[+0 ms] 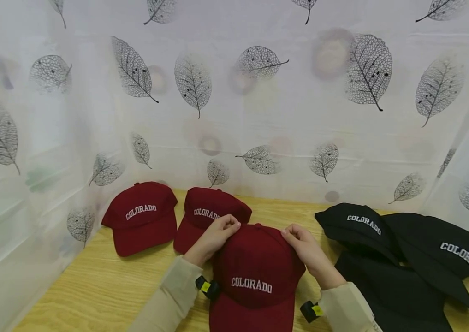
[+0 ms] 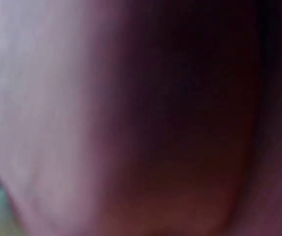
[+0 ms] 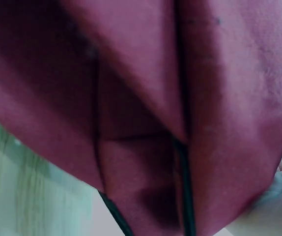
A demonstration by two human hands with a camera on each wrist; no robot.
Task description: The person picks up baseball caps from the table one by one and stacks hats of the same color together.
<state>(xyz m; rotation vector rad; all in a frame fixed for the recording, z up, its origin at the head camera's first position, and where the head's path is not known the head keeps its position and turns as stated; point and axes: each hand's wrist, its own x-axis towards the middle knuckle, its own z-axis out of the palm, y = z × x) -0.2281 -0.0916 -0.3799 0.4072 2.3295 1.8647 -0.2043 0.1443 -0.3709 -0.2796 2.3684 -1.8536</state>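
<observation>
A maroon baseball cap [image 1: 255,258] with white COLORADO lettering is held up at the front middle, its brim toward the person. My left hand [image 1: 215,237] pinches the crown's upper left side between thumb and fingers. On the upper right side, my right hand [image 1: 309,252] pinches the fabric the same way. In the right wrist view the cap's maroon cloth [image 3: 229,98] fills most of the picture, with dark edging strips and part of the right hand [image 3: 268,211] at the lower right. The left wrist view is too blurred and close to make out details.
Behind, at the left, two more maroon caps, one farther left [image 1: 143,216] and one [image 1: 205,214] partly behind my left hand, rest on the wooden table [image 1: 93,286]. Several black caps [image 1: 437,235] lie overlapping at the right. A leaf-print curtain [image 1: 226,115] encloses the back and sides.
</observation>
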